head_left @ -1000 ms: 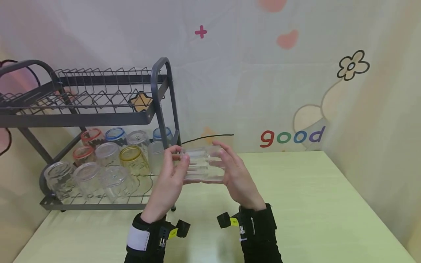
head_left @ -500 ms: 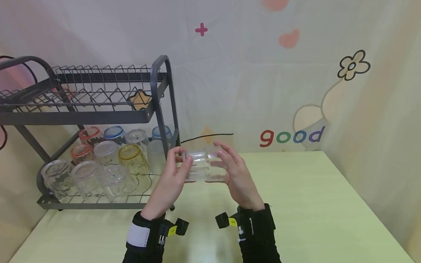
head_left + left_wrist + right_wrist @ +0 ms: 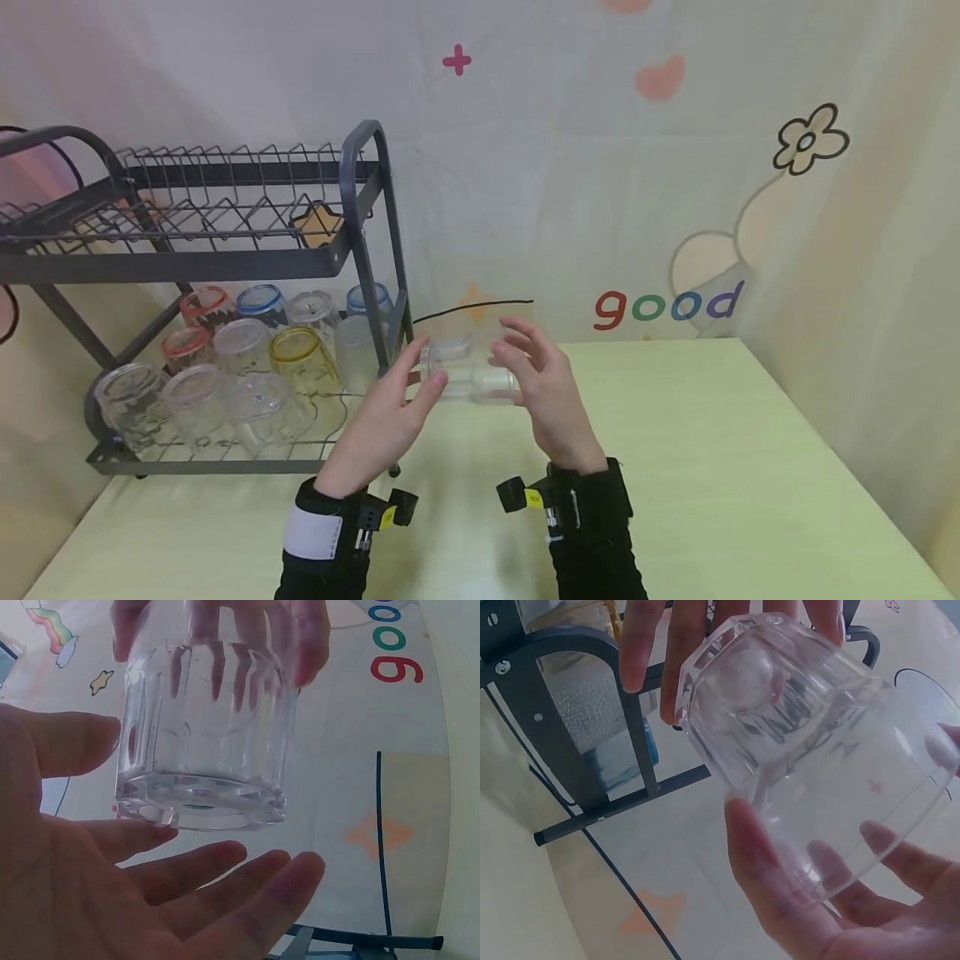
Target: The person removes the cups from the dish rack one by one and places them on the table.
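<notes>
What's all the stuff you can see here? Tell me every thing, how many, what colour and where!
Held glass: 1, clear, above the table
Rack: 1, dark grey, left on the table
Red-rimmed glasses: 2, lower shelf, left side
Blue-rimmed glasses: 2, lower shelf, back
Yellow glass: 1, lower shelf, middle
Clear glasses: 6 that I can make out, lower shelf
Table: 1, pale green, underneath
Wall cloth: 1, whitish with colourful prints, behind
Wrist straps: 2, black, one per wrist
Left hand: 1, beside the held glass's base
Right hand: 1, holding the glass near its rim
</notes>
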The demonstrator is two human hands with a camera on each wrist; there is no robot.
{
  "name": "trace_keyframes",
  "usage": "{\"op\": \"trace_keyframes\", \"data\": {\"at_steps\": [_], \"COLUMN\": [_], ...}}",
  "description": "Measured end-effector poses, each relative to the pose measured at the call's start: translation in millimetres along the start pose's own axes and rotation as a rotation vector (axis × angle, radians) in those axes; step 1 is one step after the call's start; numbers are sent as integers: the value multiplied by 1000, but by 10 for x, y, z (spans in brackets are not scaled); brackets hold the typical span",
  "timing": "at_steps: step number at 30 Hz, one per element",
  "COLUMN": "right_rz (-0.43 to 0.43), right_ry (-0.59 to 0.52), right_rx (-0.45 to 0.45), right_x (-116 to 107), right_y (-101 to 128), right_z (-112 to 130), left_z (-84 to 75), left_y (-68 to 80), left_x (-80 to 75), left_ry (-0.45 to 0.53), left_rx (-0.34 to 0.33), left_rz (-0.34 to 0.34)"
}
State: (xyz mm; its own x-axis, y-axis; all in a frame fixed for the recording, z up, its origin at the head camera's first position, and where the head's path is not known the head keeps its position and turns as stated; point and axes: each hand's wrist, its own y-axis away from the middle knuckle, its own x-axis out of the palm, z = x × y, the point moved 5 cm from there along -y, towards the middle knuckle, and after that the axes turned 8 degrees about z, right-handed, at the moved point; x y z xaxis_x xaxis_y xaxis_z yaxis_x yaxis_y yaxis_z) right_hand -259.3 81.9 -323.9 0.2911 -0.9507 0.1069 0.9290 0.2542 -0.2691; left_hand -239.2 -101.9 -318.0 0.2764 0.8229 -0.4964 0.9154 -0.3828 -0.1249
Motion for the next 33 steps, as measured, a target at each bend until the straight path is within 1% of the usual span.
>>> {"op": "trace_keyframes", "data": {"at_steps": [3, 7, 10, 13, 16, 20, 23, 24, 26, 29, 33], "right_rz": [-25, -50, -57, -58, -84, -134, -171, -182, -202, -221, -209], "right_ry": [14, 46, 89, 139, 212, 329, 411, 440, 492, 565, 630], "right_rx": [12, 7, -20, -36, -39, -43, -39, -41, -52, -96, -145], "right_x": [-34, -68, -66, -52, -89, -207, -278, -289, -289, -239, -143], "right_y": [20, -13, -115, -231, -329, -430, -477, -487, -504, -543, -637], "right_z": [-7, -35, -45, -39, -34, -38, -62, -75, -100, -115, -133], "left_z": [11, 11, -25, -70, -105, -138, -131, -119, -80, 15, 177], "left_y": [6, 70, 142, 231, 312, 360, 385, 402, 445, 516, 614], "left_x": [13, -49, -175, -334, -459, -552, -606, -625, -680, -809, -1041], "left_ry": [-31, -105, -176, -222, -268, -337, -398, -427, -476, -504, -514], "left_rx": [-14, -49, -46, -43, -48, -21, -5, -5, -22, -77, -193], "left_rz": [4, -26, -63, -104, -129, -134, -166, -189, -239, -283, -307]}}
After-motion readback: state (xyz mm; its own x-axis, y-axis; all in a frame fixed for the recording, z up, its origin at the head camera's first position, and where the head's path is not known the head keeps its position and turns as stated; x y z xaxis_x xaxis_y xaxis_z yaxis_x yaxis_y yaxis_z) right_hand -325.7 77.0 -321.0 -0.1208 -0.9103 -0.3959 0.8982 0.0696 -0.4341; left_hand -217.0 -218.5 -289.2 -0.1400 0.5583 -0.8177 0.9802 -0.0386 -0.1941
